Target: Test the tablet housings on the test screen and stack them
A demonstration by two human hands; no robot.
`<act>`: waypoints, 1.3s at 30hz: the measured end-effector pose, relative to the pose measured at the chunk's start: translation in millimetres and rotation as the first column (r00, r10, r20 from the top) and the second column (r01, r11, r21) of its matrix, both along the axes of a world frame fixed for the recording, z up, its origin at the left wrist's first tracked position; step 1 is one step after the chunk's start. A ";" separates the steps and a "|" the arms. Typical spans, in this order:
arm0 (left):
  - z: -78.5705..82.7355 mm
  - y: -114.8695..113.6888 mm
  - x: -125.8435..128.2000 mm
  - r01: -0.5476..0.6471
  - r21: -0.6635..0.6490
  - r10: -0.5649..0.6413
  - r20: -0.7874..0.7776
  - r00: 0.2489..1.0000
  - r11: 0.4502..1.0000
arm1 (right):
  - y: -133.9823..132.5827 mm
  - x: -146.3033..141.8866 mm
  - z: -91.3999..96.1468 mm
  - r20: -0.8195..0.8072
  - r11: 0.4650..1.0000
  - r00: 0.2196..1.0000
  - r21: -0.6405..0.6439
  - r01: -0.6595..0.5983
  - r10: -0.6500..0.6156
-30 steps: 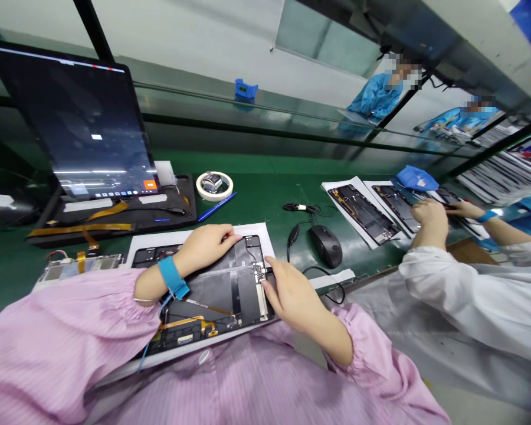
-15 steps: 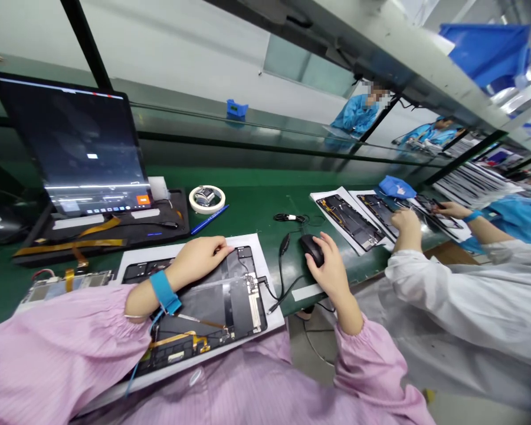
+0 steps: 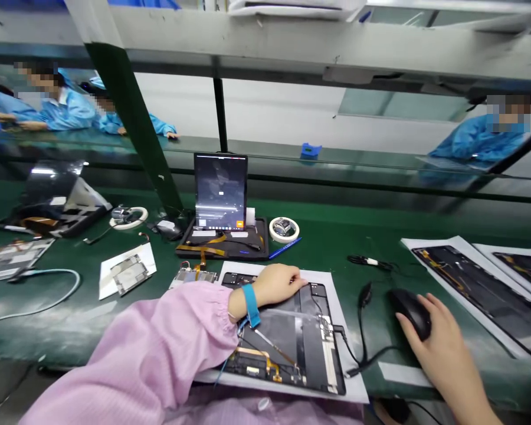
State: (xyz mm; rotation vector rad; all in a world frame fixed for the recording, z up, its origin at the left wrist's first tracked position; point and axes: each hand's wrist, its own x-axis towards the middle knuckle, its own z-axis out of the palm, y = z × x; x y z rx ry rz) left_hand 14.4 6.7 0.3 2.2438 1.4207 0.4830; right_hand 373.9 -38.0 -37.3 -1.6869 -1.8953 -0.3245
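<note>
My left hand (image 3: 279, 283) lies across the upper part of an opened tablet (image 3: 287, 348), its fingers curled together near the top edge; what is beneath them is hidden. A blue wrist strap (image 3: 251, 304) circles that wrist. The tablet shows its inner side, with flex cables and a plug at its right edge, and rests on a white sheet (image 3: 358, 386). My right hand (image 3: 446, 348) is closed around a black mouse (image 3: 411, 313) to the right of the tablet. Behind the tablet, a lit screen (image 3: 221, 192) stands upright in a black tray (image 3: 259, 236).
A blue pen (image 3: 285, 248) and a tape roll (image 3: 273, 236) lie behind the tablet. Cables (image 3: 363, 319) run between tablet and mouse. More opened tablets (image 3: 473, 295) lie at right; a circuit board (image 3: 130, 274) lies at left. Co-workers (image 3: 66, 109) sit beyond the green frame post (image 3: 133, 124).
The view has swung left and levelled, bringing the left side of the bench into sight and the neighbour at right out of it. My hands remain on the tablet and mouse.
</note>
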 end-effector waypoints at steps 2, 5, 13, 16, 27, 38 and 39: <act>0.3 -1.4 0.0 0.003 0.000 -0.003 0.013 1.000 1.000 | -1.5 -1.3 1.9 0.003 1.000 1.000 0.001 -0.006 0.006; -0.3 -1.8 0.1 0.010 -0.001 -0.010 0.016 1.000 1.000 | -2.8 -2.2 3.6 0.003 1.000 1.000 0.008 -0.003 0.003; -2.6 0.2 0.5 0.013 0.004 -0.013 0.015 1.000 1.000 | -2.8 -1.8 1.8 -0.008 0.996 0.996 -0.003 -0.084 0.084; -3.3 -0.4 0.2 0.015 0.016 -0.015 0.012 1.000 1.000 | -4.5 -4.1 4.0 -0.009 0.995 0.995 -0.009 -0.103 0.103; 0.4 -0.9 0.1 0.019 0.022 -0.019 0.000 1.000 1.000 | -12.1 -19.1 20.1 -0.005 0.987 0.988 0.054 -0.151 0.152; 1.1 -4.9 -3.7 0.053 -0.065 -0.053 -0.002 0.999 0.996 | -25.0 -130.4 60.1 -0.645 0.331 0.764 -0.725 -0.604 -0.018; 1.6 -5.4 -3.7 0.052 -0.066 -0.053 -0.002 0.999 0.996 | -21.3 -128.3 59.0 -0.670 0.272 0.741 -0.724 -0.634 -0.056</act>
